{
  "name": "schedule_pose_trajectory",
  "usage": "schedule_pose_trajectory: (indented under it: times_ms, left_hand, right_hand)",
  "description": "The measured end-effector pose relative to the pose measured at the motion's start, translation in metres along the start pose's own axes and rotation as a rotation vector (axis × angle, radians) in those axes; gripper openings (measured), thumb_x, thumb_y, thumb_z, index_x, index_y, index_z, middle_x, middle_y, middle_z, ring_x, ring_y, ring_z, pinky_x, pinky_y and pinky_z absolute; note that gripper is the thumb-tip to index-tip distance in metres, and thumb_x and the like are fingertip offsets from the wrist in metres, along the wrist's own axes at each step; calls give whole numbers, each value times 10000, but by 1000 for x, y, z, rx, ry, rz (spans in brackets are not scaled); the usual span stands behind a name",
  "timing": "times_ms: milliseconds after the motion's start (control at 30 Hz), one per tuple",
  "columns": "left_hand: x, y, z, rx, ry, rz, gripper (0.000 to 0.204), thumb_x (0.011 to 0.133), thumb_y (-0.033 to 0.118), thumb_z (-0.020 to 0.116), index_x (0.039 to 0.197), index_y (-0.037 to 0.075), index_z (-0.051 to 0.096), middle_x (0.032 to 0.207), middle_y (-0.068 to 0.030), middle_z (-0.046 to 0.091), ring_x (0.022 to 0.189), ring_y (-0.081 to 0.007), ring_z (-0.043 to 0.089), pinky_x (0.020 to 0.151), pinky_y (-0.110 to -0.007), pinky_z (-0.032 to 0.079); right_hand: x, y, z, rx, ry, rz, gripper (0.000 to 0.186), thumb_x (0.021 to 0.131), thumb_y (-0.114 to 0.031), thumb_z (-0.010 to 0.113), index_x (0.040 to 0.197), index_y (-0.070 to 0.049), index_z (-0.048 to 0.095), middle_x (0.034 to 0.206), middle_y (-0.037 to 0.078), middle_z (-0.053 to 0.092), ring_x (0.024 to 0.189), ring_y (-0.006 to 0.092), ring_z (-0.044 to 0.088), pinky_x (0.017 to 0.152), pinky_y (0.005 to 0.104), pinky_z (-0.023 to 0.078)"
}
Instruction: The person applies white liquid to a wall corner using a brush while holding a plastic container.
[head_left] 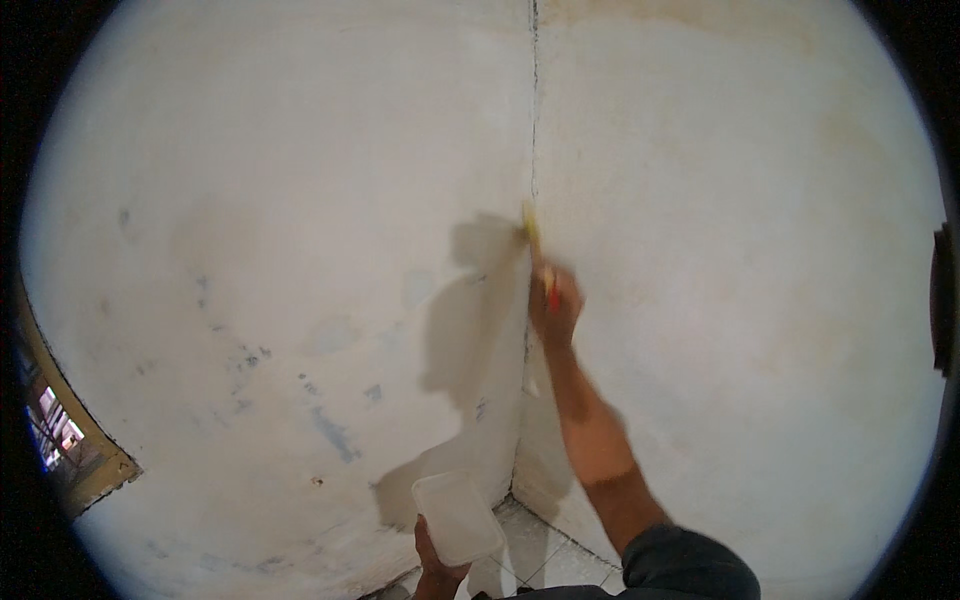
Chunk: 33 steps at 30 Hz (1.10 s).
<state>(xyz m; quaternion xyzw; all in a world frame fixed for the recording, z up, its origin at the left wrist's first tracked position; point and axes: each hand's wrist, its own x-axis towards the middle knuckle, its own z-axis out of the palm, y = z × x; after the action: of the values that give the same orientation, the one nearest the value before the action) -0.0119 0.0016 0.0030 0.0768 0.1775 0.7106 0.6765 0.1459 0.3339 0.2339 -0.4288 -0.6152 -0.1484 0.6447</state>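
Note:
My right hand (560,305) is closed round the handle of a paintbrush (532,228), raised to the corner where two white walls meet. The brush has a yellowish head, a little blurred, at the dark crack of the corner; a red part shows at my fingers. Low in the view, my left hand (432,568) grips a whitish rectangular plastic tub (458,520) by its left side. The tub's inside looks pale, and I cannot make out what is in it.
The left wall (270,180) has grey-blue patches, scuffs and my shadow; the right wall (740,250) has faint yellowish stains. A window frame (105,485) stands at far left, a dark brown edge (942,300) at far right. Pale floor tiles (530,540) lie below the corner.

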Motion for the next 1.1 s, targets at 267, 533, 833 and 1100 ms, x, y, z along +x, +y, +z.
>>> schedule_pose_trajectory:
  times_ms: [267, 533, 833, 1100]
  left_hand:
    - [6, -6, 0, -36, -17, -52, 680, 907, 566, 492, 1425, 132, 416, 1357, -133, 528, 1190, -344, 553, 974, -538, 474]
    - [-2, -1, -5, -33, 25, 24, 640, 941, 541, 409, 1435, 135, 406, 1354, -112, 536, 1201, -337, 548, 988, -531, 465]
    - [2, 0, 1, -29, -2, 44, 633, 943, 537, 417, 1433, 136, 404, 1329, -111, 544, 1190, -328, 555, 983, -527, 469]
    - [-3, 9, 0, 5, 14, 57, 659, 930, 562, 444, 1432, 137, 401, 1325, -111, 545, 1194, -325, 550, 980, -519, 470]
  right_hand:
    - [-226, 87, -27, -218, -182, 342, 202, 908, -186, 580, 856, 5, 621, 835, 209, 655, 755, 391, 615, 714, 424, 489]
    - [160, -78, -31, -7, 84, 65, 316, 873, -302, 582, 836, 5, 649, 824, 229, 655, 805, 401, 617, 752, 483, 469]
    - [225, -91, -8, 1078, 283, 347, 165, 822, -142, 664, 745, -54, 547, 744, 11, 598, 710, 108, 546, 642, 284, 450]
    - [-246, 52, -25, 767, 109, 1310, 121, 834, -58, 649, 752, -51, 560, 709, 31, 564, 590, 123, 533, 523, 308, 448]
